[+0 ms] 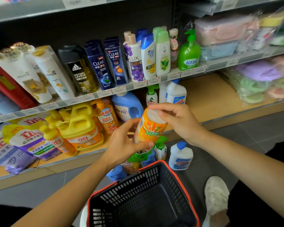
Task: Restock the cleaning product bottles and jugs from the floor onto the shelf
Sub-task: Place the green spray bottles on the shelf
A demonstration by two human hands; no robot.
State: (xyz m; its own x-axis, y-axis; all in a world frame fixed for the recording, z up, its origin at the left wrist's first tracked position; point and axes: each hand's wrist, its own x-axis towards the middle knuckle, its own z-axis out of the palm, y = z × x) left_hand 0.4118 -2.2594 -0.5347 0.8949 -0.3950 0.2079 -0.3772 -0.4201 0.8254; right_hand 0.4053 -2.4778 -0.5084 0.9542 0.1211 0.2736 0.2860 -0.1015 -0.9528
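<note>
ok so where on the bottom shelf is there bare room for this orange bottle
Bare board of the bottom shelf between the white blue-capped bottles and the bagged plastic goods. Left of that it is crowded: blue jug, yellow jugs, refill pouches.

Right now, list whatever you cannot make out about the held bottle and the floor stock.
Head view only.
Label of the orange bottle: partly covered by the left hand grip and right hand.
Count of floor bottles: some hidden behind left hand and basket.
Shelf price tags: too small, blurred.
</note>
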